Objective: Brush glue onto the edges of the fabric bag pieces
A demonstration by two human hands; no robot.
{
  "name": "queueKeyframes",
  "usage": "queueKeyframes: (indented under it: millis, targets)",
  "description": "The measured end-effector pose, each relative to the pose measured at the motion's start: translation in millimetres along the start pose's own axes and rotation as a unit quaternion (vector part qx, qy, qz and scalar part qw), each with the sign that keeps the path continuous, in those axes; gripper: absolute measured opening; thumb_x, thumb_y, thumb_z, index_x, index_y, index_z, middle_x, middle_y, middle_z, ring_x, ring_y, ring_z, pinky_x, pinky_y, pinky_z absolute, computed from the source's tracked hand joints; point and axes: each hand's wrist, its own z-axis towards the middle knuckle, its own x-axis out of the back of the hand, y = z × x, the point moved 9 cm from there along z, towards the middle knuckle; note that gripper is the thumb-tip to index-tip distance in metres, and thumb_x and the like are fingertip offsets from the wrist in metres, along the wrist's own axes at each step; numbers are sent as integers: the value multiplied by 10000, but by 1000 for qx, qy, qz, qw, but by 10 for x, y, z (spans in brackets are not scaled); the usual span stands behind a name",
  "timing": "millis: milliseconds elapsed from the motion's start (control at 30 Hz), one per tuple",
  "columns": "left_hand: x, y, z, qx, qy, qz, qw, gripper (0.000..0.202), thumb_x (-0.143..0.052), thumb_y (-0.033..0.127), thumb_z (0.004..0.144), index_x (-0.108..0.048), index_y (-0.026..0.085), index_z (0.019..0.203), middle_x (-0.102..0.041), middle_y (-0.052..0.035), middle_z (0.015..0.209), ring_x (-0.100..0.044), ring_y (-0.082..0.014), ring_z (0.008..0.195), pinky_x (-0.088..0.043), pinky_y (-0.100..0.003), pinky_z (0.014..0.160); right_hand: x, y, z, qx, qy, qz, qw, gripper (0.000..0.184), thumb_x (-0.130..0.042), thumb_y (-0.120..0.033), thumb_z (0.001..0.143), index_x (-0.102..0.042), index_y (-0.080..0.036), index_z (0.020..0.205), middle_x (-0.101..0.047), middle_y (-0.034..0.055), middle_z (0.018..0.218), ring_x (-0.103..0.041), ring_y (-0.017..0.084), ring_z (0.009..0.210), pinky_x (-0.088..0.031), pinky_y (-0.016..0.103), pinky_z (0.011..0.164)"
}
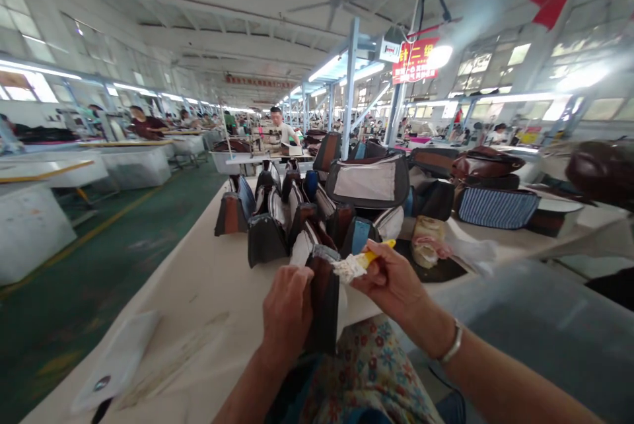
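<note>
My left hand (287, 305) grips the side of a dark bag piece with a brown stripe (324, 302), which stands upright near the table's front edge. Between the fingers of my right hand (393, 282) is a brush (379, 252) with a yellow handle. Its head is caked with a whitish substance and meets, or nearly meets, the upper edge of the piece. Just beyond stand several similar dark bag pieces (267, 239), some with open zippers and pale lining. A smeared jar (426, 242) with a pinkish cloth or plastic on it sits right of my right hand.
The table (212, 298) has a pale cover. A white object with a round dark mark (119, 361) lies at its left. Behind are a larger bag with a pale panel (369, 183), a striped piece (498, 207) and brown bags (488, 163). A person (284, 132) works farther back.
</note>
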Motion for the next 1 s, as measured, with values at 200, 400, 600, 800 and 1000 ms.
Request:
queueKeyframes:
  millis: [200, 400, 600, 800, 1000]
  targets:
    - [237, 42, -47, 35, -30, 68, 997, 442, -556, 348, 912, -538, 192, 1324, -536, -140, 1304, -515, -297, 1185, -454, -463, 999, -385, 430, 48, -65, -39, 160, 984, 407, -760, -338, 750, -423, -194, 571, -417, -113, 442, -275, 33, 384, -561, 479, 839]
    - [413, -276, -69, 138, 23, -26, 990, 313, -506, 347, 942, -684, 198, 1153, -594, -112, 1234, -552, -257, 1151, -444, -413, 1007, -574, 498, 91, -69, -78, 157, 982, 378, -774, -320, 755, -457, -195, 590, -442, -114, 456, -290, 36, 392, -530, 545, 907]
    - [464, -450, 117, 234, -28, -217, 947, 293, -523, 394, 936, -725, 217, 1054, -644, -54, 1135, -607, -196, 1031, -445, -293, 910, -521, -118, 213, 63, -49, 94, 992, 298, -808, -329, 745, -571, -175, 649, -467, -87, 467, -338, 38, 418, -522, 230, 623]
    - [595, -307, 238, 267, -47, -262, 926, 307, -539, 413, 919, -725, 209, 1053, -672, -37, 1014, -605, -190, 915, -429, -279, 826, -1014, -740, -21, 312, -75, -103, 941, 194, -761, -321, 811, -638, -188, 740, -577, -36, 629, -458, 67, 521, -372, 172, 483]
    - [570, -266, 237, 268, -51, -288, 918, 280, -547, 386, 911, -737, 202, 1004, -660, -34, 973, -593, -189, 924, -422, -262, 823, -1547, -551, -191, 454, -230, -419, 752, 90, -608, -245, 915, -634, -220, 832, -623, 1, 760, -595, 154, 733, -490, 301, 715]
